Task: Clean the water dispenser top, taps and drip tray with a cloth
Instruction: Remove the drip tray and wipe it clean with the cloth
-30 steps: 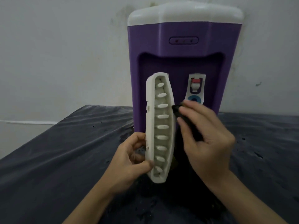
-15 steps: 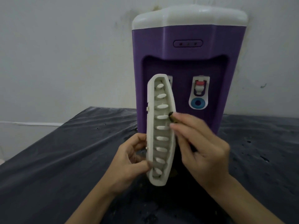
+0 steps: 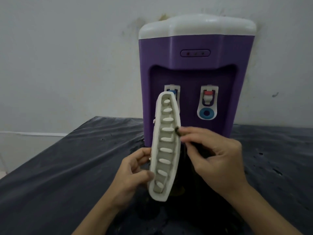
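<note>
Dark wrinkled table cover (image 3: 67, 167) (wet-looking specks at right); stained white wall (image 3: 67, 56) behind.

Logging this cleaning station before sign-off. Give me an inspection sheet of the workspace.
Surface: table under a dark wrinkled sheet, specks near the right edge.
Job's things: purple water dispenser with white top; blue tap partly hidden, red tap clear; white drip tray off the unit, held on end; dark cloth at its right rim.
Clutter: nothing seen.
Grippers: left hand grips the tray's lower left edge; right hand pinches the cloth.
Cables: nothing seen.
Surroundings: stained white wall.
</note>
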A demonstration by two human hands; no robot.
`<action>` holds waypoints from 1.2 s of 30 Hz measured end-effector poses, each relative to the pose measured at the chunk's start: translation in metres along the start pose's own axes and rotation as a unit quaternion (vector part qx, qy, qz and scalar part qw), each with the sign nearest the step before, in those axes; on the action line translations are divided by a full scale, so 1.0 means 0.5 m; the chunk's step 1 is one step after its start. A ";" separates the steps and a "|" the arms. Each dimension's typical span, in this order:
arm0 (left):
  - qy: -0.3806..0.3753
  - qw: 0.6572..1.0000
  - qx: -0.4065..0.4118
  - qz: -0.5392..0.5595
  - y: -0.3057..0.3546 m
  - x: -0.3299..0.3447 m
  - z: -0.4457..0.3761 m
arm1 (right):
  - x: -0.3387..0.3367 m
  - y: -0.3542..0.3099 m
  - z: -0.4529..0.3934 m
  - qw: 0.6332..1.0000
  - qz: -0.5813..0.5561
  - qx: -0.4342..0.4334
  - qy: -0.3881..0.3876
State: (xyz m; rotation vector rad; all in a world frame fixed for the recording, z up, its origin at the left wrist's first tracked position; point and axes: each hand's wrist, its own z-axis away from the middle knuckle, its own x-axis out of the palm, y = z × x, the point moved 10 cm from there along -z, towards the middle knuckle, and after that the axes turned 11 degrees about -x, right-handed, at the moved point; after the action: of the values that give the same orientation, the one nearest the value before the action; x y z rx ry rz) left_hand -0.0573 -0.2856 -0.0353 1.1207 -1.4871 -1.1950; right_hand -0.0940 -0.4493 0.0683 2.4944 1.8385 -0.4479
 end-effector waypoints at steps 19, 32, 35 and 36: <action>-0.135 0.972 -0.164 0.105 -0.060 0.058 -0.005 | 0.013 0.169 0.128 0.850 -0.218 0.461 0.133; -0.033 0.986 -0.164 0.021 -0.062 0.010 -0.013 | 0.001 0.163 0.121 0.898 -0.131 0.403 0.119; -0.065 0.989 -0.130 0.013 -0.045 0.031 -0.003 | -0.017 0.131 0.077 0.951 -0.050 0.294 0.079; -0.067 0.990 -0.121 0.017 -0.040 0.035 0.000 | -0.011 0.114 0.062 0.967 -0.026 0.248 0.046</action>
State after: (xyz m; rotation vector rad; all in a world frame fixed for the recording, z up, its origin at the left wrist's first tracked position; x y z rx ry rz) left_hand -0.0581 -0.3050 -0.0534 0.8632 -1.4096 -1.4082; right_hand -0.0488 -0.4775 0.0307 2.8135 2.0390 -0.9120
